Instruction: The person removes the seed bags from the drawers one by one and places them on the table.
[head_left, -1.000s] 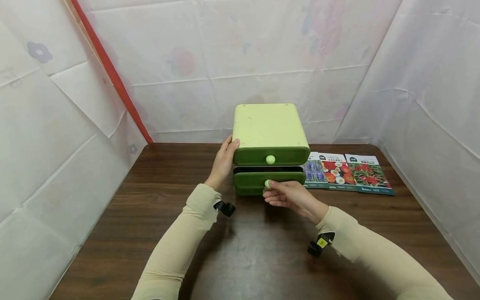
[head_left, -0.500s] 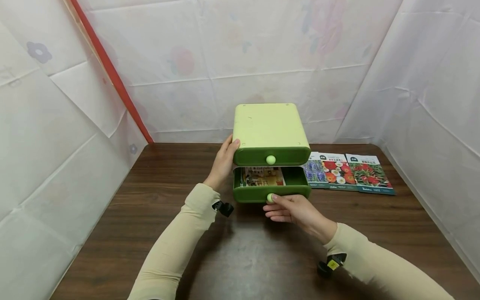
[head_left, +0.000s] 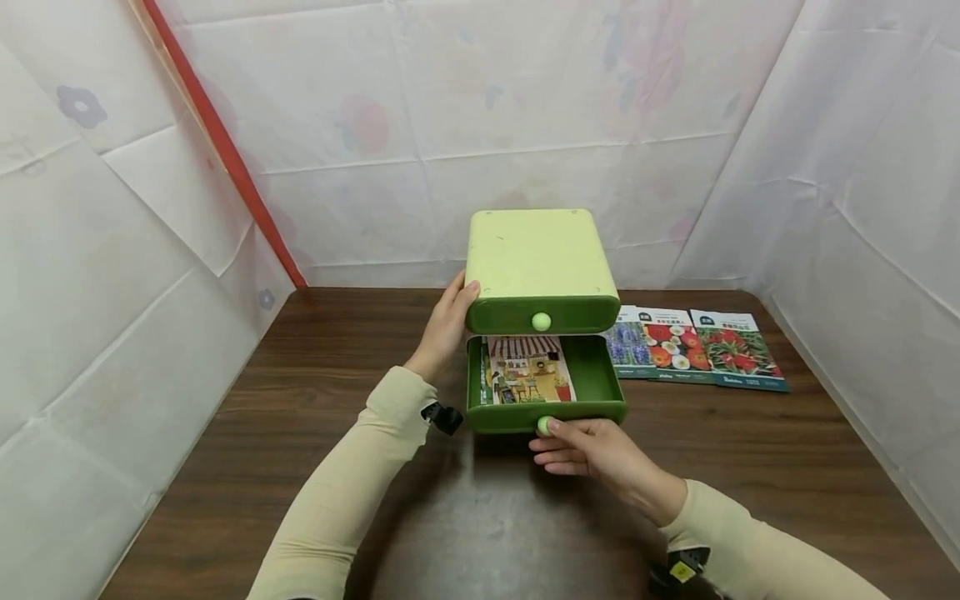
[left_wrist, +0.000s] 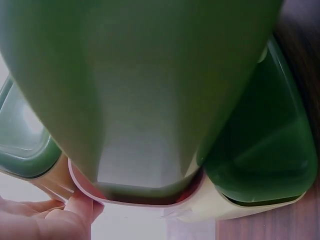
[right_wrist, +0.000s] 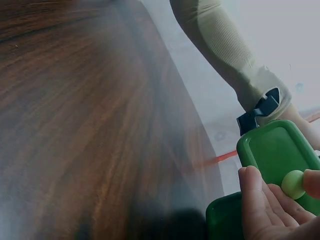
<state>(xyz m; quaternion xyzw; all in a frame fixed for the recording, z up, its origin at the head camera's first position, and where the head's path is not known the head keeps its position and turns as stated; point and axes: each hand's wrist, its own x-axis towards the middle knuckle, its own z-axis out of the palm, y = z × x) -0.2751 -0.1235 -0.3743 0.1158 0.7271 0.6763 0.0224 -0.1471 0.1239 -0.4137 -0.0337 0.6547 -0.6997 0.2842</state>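
Note:
My right hand [head_left: 596, 458] pinches the round light-green knob [head_left: 545, 426] of a dark green drawer [head_left: 600, 410], pulled well out of a small drawer cabinet [head_left: 536, 250]. The knob [right_wrist: 293, 184] lies by my thumb in the right wrist view. Inside the drawer is a card [head_left: 531, 371] printed with a shop under a striped awning; another printed piece peeks out at its left. My left hand [head_left: 444, 325] rests along the cabinet's left side, thumb at the front corner. In the left wrist view, the pulled drawer [left_wrist: 145, 100] stands between the top drawer [left_wrist: 22, 125] and a lower drawer [left_wrist: 265, 135].
Several seed-packet-like sheets with flower pictures [head_left: 738, 350] lie overlapped to the cabinet's right. The dark wooden table [head_left: 480, 542] stretches in front. White sheets [head_left: 360, 125] enclose the back and sides, with a red strip [head_left: 217, 137] at the left corner.
My right hand has drawn the drawer out toward me from nearly shut, bringing the printed card into sight. The left hand has stayed at the cabinet's side.

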